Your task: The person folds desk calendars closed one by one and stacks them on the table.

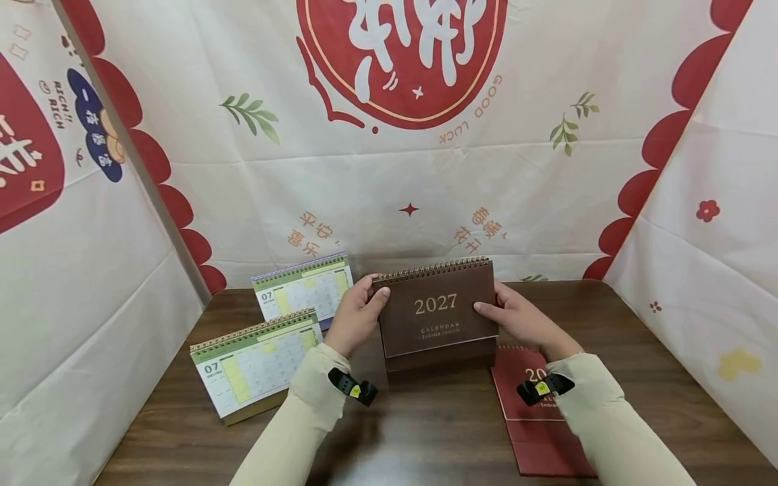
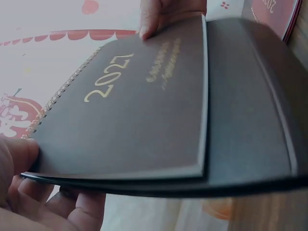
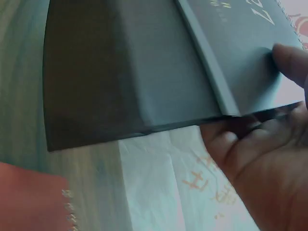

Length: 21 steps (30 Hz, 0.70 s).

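Both hands hold a brown desk calendar (image 1: 440, 320) marked 2027 in gold, its spiral binding along the top. My left hand (image 1: 357, 312) grips its left edge near the upper corner, thumb on the cover and fingers behind. On the opposite edge my right hand (image 1: 523, 316) pinches it the same way, thumb on the front. In the left wrist view the cover (image 2: 125, 125) lies over a stiff base flap (image 2: 245, 106). The right wrist view shows that brown base (image 3: 120, 67) reaching out past the right hand (image 3: 269, 149).
A red calendar (image 1: 541, 439) lies under the right forearm, partly hidden by it. Two desk calendars open at month 07 stand on the left: a front one (image 1: 255, 371) and a rear one (image 1: 304, 287). Patterned white cloth (image 1: 389, 182) hangs behind the wooden table (image 1: 413, 432).
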Each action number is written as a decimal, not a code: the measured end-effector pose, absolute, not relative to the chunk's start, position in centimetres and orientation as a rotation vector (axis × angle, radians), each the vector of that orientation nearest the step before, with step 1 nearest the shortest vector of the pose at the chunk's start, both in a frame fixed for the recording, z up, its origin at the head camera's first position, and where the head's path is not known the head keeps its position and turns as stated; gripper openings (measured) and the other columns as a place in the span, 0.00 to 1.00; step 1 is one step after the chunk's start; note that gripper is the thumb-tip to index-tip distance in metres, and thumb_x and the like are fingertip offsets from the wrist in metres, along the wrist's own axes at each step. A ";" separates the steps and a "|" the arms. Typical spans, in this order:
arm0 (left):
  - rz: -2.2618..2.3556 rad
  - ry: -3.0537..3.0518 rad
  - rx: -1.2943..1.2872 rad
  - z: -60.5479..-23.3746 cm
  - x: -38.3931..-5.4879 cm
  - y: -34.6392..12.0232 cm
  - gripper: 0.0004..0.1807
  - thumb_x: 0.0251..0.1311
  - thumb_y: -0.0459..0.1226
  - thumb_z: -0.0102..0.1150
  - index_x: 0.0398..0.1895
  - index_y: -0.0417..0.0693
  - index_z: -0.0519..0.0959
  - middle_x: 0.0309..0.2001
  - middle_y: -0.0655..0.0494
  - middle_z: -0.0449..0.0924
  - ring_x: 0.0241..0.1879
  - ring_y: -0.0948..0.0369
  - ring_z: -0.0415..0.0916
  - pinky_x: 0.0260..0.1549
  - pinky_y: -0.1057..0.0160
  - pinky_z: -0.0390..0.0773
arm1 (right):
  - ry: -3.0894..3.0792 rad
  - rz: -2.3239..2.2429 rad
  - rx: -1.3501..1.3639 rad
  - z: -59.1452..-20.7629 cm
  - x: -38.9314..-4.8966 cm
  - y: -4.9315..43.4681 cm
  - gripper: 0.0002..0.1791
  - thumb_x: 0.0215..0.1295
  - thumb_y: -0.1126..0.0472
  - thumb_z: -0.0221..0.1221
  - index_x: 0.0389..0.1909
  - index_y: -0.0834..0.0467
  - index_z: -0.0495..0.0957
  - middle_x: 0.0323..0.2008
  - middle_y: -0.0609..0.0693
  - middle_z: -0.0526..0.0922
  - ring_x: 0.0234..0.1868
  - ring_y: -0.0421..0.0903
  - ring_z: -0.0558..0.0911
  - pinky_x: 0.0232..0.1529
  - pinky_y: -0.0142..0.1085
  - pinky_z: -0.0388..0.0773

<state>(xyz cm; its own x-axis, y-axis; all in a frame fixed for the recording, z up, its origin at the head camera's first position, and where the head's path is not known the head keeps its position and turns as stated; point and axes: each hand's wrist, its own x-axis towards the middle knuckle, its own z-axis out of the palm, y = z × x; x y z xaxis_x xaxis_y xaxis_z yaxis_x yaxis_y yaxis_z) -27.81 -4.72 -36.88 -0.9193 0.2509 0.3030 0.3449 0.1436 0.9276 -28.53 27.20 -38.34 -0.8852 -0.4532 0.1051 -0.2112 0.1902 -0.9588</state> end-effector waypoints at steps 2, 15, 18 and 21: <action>-1.938 -2.318 -0.569 -37.1 -27.6 -5.0 0.19 0.75 0.41 0.50 0.65 0.46 0.72 0.47 0.50 0.84 0.44 0.58 0.81 0.45 0.56 0.79 | 2.228 -1.813 -0.632 -38.5 -27.9 26.7 0.28 0.77 0.59 0.51 0.71 0.62 0.54 0.53 0.68 0.75 0.45 0.58 0.84 0.41 0.51 0.82; -1.852 -2.592 -0.517 -40.7 -24.6 -8.0 0.33 0.71 0.43 0.56 0.73 0.40 0.59 0.36 0.53 0.78 0.31 0.59 0.75 0.36 0.54 0.79 | 2.270 -1.940 -0.616 -40.7 -24.4 23.9 0.26 0.77 0.62 0.52 0.66 0.71 0.56 0.42 0.66 0.83 0.35 0.51 0.87 0.33 0.46 0.84; -1.768 -2.650 -0.626 -41.8 -23.6 -8.3 0.30 0.72 0.41 0.56 0.71 0.39 0.60 0.33 0.54 0.78 0.30 0.57 0.77 0.32 0.57 0.78 | 2.300 -1.904 -0.583 -40.8 -23.8 23.9 0.26 0.76 0.62 0.52 0.66 0.70 0.56 0.43 0.65 0.83 0.36 0.51 0.87 0.34 0.45 0.84; -1.737 -2.650 -0.650 -42.5 -23.0 -8.4 0.24 0.72 0.39 0.56 0.66 0.43 0.65 0.30 0.56 0.77 0.28 0.57 0.78 0.28 0.57 0.80 | 2.363 -1.813 -0.514 -40.9 -23.4 23.7 0.26 0.76 0.59 0.54 0.65 0.69 0.59 0.42 0.63 0.83 0.36 0.52 0.87 0.34 0.44 0.84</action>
<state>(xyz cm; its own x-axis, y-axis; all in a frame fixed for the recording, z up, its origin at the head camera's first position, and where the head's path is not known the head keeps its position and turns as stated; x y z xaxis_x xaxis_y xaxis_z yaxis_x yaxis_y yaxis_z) -23.04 -8.38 -42.48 -0.9152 0.3783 0.1391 0.2786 0.3441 0.8967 -23.43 23.74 -40.92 -0.9352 -0.3364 0.1106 -0.1938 0.2249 -0.9549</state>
